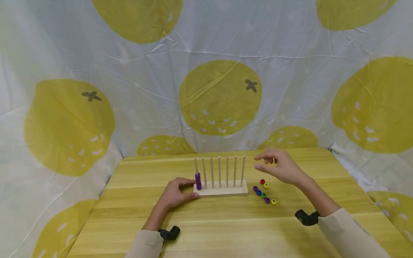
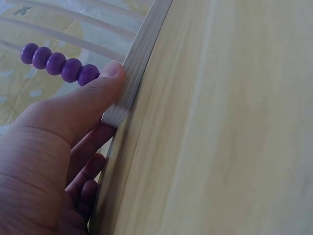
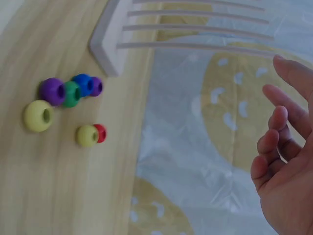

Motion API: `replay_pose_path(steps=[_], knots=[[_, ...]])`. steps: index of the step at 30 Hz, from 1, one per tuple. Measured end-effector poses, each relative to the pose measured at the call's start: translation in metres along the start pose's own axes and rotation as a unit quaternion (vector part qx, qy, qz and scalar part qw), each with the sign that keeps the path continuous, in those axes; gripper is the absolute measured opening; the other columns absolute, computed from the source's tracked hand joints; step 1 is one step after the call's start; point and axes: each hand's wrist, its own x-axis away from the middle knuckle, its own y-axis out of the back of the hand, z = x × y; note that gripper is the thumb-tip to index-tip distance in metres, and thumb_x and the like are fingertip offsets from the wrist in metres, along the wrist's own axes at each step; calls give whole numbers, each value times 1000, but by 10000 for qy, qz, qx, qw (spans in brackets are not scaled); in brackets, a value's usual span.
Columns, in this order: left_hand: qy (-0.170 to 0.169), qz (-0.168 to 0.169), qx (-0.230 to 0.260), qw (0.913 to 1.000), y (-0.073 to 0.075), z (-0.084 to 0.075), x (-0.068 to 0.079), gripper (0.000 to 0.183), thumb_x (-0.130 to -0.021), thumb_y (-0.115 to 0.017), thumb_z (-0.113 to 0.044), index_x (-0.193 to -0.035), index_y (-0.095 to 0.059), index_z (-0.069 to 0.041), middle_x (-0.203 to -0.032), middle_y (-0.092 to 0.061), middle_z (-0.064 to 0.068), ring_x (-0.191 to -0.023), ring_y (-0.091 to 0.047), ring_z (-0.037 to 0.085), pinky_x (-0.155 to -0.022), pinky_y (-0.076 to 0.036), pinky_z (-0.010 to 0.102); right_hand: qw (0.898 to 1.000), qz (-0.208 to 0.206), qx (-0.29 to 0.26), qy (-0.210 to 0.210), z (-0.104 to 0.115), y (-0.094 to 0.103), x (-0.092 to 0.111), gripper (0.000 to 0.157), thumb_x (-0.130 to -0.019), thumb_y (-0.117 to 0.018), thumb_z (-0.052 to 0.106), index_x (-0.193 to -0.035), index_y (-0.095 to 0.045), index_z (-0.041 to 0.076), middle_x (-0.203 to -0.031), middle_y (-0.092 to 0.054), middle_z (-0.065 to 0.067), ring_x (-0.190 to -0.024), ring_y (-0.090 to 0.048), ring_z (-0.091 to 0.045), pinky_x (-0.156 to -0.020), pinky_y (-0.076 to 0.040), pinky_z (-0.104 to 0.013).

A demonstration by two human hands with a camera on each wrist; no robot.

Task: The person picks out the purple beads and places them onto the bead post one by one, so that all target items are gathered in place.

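Observation:
A pale wooden bead rack (image 1: 220, 190) stands on the table, with several upright pegs (image 1: 219, 172) in its base. Stacked purple beads (image 1: 198, 181) fill the lower part of the leftmost peg. My left hand (image 1: 174, 193) grips the left end of the base; in the left wrist view the thumb (image 2: 113, 71) lies against the base's edge. To the right of the rack, my right hand (image 1: 283, 167) is raised with thumb and index finger apart, holding nothing. Below it lie loose beads: red (image 1: 262, 181), yellow (image 3: 38, 116), green (image 3: 71, 94), blue (image 3: 83, 84) and purple (image 3: 52, 91).
The wooden table (image 1: 210, 239) carries the rack and beads. Behind it hangs a pale cloth (image 1: 151, 108) printed with yellow fruit. Each wrist wears a black camera, one on the left (image 1: 170, 233) and another on the right (image 1: 306, 217).

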Motion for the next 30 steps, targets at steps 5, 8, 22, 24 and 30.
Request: replay_pose_path(steps=[5,8,22,24,30], knots=[[-31,-1,-36,10000,-1,1,0,57,-77,-87,-54,-126,-75,-29,-129,-71,-4,-129,-60,25,-113,-45,53,10000,10,38,-75,-13,-5,17,28,-94,-77,38,-116,-78,21,-84,-53,4,-78,-44,-18,-64,-36,-31],[-37,-17,-91,10000,0,1,0,57,-77,-87,-55,-126,-75,-29,-129,-71,-3,-129,-60,26,-113,-44,53,9999,43,-7,-132,-23,-11,24,26,-93,-77,38,-115,-78,23,-83,-53,5,-77,-43,-17,-62,-36,-30],[-46,-55,-108,9999,-2,1,-2,57,-77,-88,-53,-127,-75,-27,-129,-71,-2,-128,-61,27,-112,-45,53,9985,206,-183,-479,-58,-35,59,33,-90,-81,35,-116,-77,15,-84,-54,5,-77,-44,-12,-62,-38,-28],[-17,-51,-97,9999,-1,0,-2,57,-77,-88,-53,-127,-74,-28,-130,-71,-3,-128,-60,26,-112,-45,52,9981,260,-227,-503,-60,-38,63,34,-90,-81,35,-116,-77,14,-84,-53,5,-77,-44,-11,-62,-37,-28],[-20,-39,-33,10000,-1,0,-1,57,-77,-89,-52,-127,-75,-28,-129,-71,-2,-127,-61,26,-111,-46,52,9968,305,-440,-602,-65,-43,74,42,-88,-83,33,-122,-74,9,-86,-54,-1,-77,-45,-13,-61,-38,-27]])
